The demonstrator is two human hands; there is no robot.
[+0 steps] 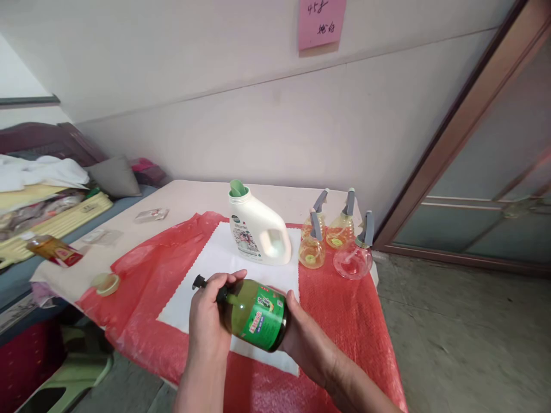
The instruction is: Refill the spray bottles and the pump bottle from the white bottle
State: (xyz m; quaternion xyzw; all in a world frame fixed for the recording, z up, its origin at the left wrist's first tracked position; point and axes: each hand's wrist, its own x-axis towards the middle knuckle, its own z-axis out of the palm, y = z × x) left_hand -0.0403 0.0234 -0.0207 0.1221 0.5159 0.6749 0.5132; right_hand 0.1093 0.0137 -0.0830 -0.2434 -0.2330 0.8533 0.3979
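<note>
A green pump bottle [258,314] with a bright green label lies tilted between my two hands, above the white cloth [202,287]. My left hand [210,312] is closed around its neck, just below the black pump head [199,282]. Against the base of the bottle, my right hand [303,335] curls with its thumb along the near end. Behind the bottle stands a cream detergent jug [258,229], upright on the cloth, with a green spout in its open mouth.
Several glass spray bottles [311,252] with grey trigger heads stand right of the jug on red plastic sheeting [344,321]. At the left lie a shallow yellowish lid [105,283], a bottle of amber liquid [54,250] and a clear packet [151,215]. A green stool [71,373] is beside the table.
</note>
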